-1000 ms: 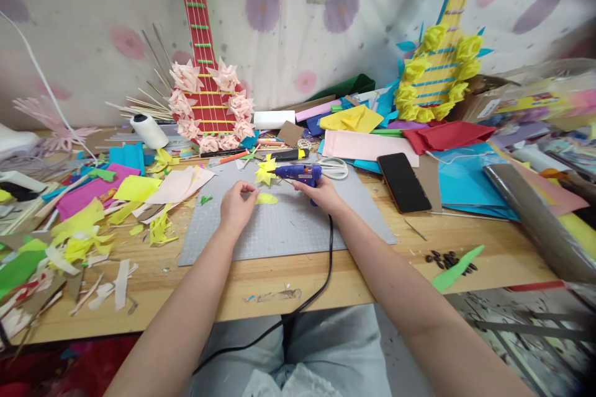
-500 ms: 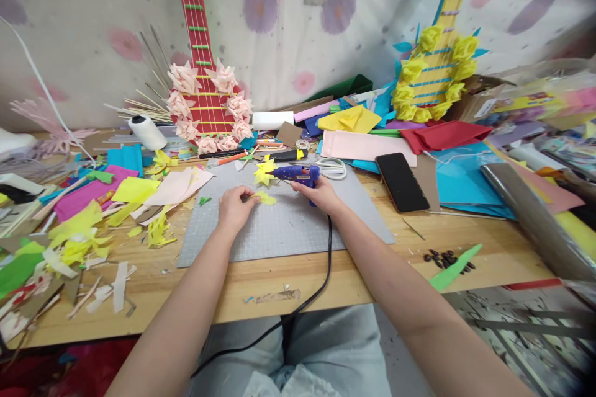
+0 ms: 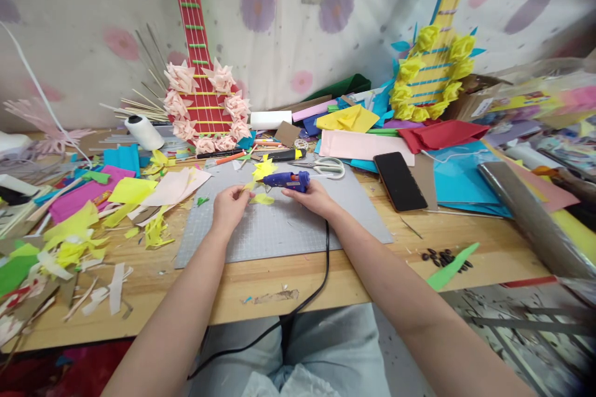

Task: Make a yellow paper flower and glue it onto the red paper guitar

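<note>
My right hand [image 3: 317, 198] is wrapped round a blue glue gun [image 3: 291, 181], its nozzle aimed left. Between the fingertips of my left hand [image 3: 228, 208] is a small yellow paper petal [image 3: 249, 187], close to the nozzle; whether they touch I cannot tell. Another yellow petal [image 3: 262, 199] lies on the grey cutting mat [image 3: 288, 232], just right of my left fingers. Beyond the nozzle sits a yellow paper flower [image 3: 264, 167], partly covered by the gun. The black cord [image 3: 326, 254] runs from the gun over the table edge towards my lap.
White-handled scissors [image 3: 334, 167] and a cutter knife [image 3: 285, 155] lie at the mat's back edge. A phone [image 3: 400, 182] is on the right, near dark beads [image 3: 447, 258]. Paper scraps [image 3: 74, 236] cover the left. Behind stand a red paper guitar [image 3: 205, 102] and a yellow one [image 3: 428, 77].
My left hand has lifted a petal from the mat towards the nozzle, leaving another lying there. The glue gun has shifted slightly left and down with my right hand.
</note>
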The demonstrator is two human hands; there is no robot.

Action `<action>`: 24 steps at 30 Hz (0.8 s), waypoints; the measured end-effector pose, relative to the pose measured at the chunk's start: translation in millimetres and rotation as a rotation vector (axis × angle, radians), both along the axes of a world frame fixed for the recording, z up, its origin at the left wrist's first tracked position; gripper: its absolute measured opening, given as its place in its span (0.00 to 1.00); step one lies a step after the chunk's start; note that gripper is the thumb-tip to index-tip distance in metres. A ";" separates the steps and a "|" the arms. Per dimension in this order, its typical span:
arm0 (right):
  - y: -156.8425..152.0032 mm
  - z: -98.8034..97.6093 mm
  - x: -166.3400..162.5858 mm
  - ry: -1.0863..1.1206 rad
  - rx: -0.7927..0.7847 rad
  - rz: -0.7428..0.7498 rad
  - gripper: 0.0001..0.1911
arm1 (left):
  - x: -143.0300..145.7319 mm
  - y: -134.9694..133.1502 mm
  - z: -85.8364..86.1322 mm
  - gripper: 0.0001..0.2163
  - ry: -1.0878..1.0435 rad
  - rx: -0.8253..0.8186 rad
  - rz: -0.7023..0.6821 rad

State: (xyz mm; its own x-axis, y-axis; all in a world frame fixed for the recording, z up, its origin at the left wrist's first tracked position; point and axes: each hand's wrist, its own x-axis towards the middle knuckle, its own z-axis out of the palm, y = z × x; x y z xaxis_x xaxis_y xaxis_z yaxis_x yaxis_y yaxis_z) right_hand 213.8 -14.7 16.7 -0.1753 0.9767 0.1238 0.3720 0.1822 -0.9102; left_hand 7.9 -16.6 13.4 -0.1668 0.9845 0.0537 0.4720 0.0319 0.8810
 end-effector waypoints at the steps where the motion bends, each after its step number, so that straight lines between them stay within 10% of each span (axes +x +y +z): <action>1: -0.1 -0.3 -0.6 0.005 0.021 0.021 0.21 | 0.5 -0.3 1.1 0.10 -0.014 -0.012 0.004; 24: -2.1 1.0 -6.6 -0.079 0.077 0.034 0.21 | 0.2 2.0 -1.8 0.11 -0.134 -0.037 -0.010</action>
